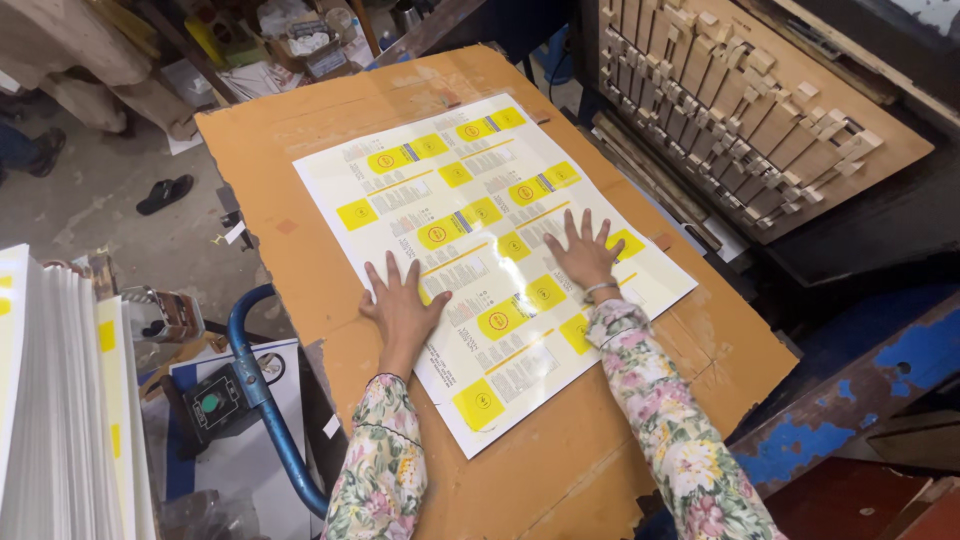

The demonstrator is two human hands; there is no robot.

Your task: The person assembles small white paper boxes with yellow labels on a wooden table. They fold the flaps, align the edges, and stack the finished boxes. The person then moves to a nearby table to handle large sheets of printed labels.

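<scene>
Brown board worktop (300, 170), tilted, carrying 1 large white printed sheet (440, 215) with yellow blocks and round marks, lying flat at its centre; wooden die board (740, 90) with raised strips just beyond the far right edge, white sheet stack (60, 400) at near left. Left hand (402, 305), fingers spread and flat, pressing the sheet's left edge; right hand (583, 252), likewise splayed and grasping nothing, flat on the sheet's right part; both sleeves floral.

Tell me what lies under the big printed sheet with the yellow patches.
The printed sheet lies flat on a brown cardboard board, which shows all round it. Both the left hand and right hand press on top. Whatever is beneath the board is covered.
</scene>
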